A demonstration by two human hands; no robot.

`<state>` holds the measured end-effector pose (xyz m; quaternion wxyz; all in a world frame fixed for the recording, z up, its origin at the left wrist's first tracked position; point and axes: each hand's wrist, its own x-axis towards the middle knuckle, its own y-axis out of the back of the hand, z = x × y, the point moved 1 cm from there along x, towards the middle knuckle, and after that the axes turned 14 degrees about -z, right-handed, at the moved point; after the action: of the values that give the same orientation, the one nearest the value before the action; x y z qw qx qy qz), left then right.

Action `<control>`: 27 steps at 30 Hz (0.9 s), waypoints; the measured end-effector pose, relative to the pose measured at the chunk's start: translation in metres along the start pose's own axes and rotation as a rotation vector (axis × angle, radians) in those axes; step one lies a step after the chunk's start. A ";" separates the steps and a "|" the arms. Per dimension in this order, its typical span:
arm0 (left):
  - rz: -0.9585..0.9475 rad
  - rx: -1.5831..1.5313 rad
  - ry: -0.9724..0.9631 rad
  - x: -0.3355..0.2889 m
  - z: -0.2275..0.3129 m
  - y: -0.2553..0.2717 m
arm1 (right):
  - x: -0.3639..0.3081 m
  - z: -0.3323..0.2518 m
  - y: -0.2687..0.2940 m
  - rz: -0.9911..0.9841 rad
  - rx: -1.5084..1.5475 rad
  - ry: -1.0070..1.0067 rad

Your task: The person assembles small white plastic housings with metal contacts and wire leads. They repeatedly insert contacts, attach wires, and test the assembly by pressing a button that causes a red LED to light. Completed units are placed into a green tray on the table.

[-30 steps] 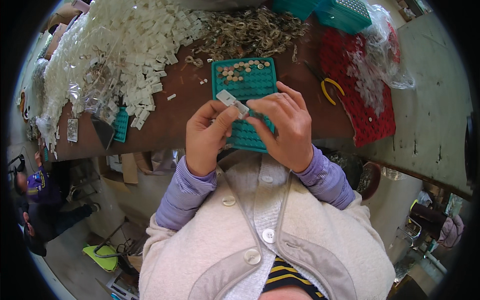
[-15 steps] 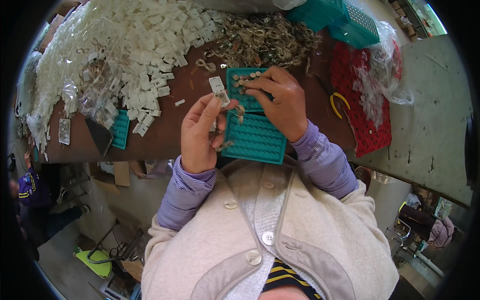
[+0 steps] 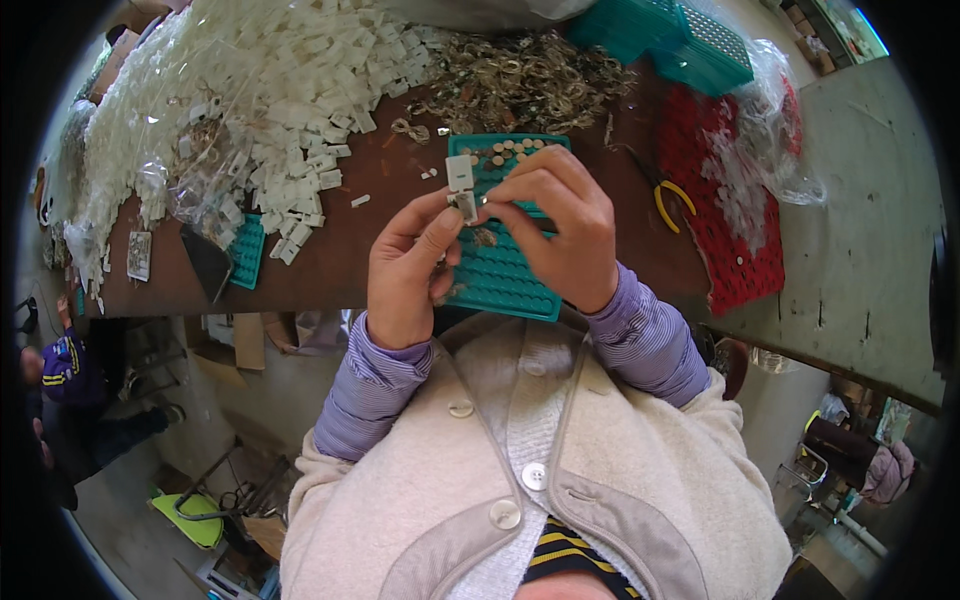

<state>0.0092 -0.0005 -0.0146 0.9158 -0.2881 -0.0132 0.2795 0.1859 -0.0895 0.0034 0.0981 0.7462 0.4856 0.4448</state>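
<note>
My left hand (image 3: 405, 275) grips a small white plastic case (image 3: 460, 172), which is opened out with its lid pointing away from me. A tangle of tan cord (image 3: 483, 237) hangs by the fingers of that hand. Close to the case's right side, my right hand (image 3: 568, 225) pinches a tiny shiny piece (image 3: 485, 202); it looks like a small round disc, though the fingers partly cover it. Behind both hands lies a green tray (image 3: 457, 143) with several small round metallic discs (image 3: 498, 159) in it. A second green dimpled tray (image 3: 510, 280) lies nearer to me.
A big heap of white plastic cases (image 3: 330, 80) fills the table's left. Bundles of tan cord (image 3: 530, 75) are piled at the back. Yellow-handled pliers (image 3: 672, 205) lie at right, beside red cloth (image 3: 735, 240). Green baskets (image 3: 690, 50) stand at the back right.
My right hand has come out of the tray of discs and toward me, with a tiny shiny piece in its fingertips. My left hand has brought the white case rightward, over the trays.
</note>
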 end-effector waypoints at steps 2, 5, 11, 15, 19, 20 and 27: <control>-0.024 0.131 -0.029 -0.002 0.000 -0.010 | -0.003 -0.008 0.006 -0.031 -0.064 0.011; -0.030 0.387 -0.133 -0.005 -0.002 -0.026 | -0.009 -0.014 0.016 -0.050 -0.138 0.044; -0.071 0.283 -0.021 -0.005 -0.006 -0.032 | -0.023 -0.019 0.016 0.069 -0.076 0.007; -0.095 0.299 -0.056 -0.004 -0.009 -0.026 | -0.025 -0.021 0.012 0.003 -0.121 0.050; -0.105 0.279 -0.009 -0.006 -0.010 -0.016 | -0.024 -0.021 0.009 0.006 -0.025 0.014; -0.117 0.276 0.007 -0.005 -0.010 -0.014 | -0.024 -0.021 0.008 0.037 0.016 0.000; -0.153 0.228 0.064 -0.002 -0.005 -0.004 | -0.019 -0.012 0.004 -0.079 0.140 0.005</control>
<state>0.0105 -0.0068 -0.0162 0.9612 -0.1890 0.0259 0.1990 0.1770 -0.1102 0.0022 0.0620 0.7305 0.5446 0.4073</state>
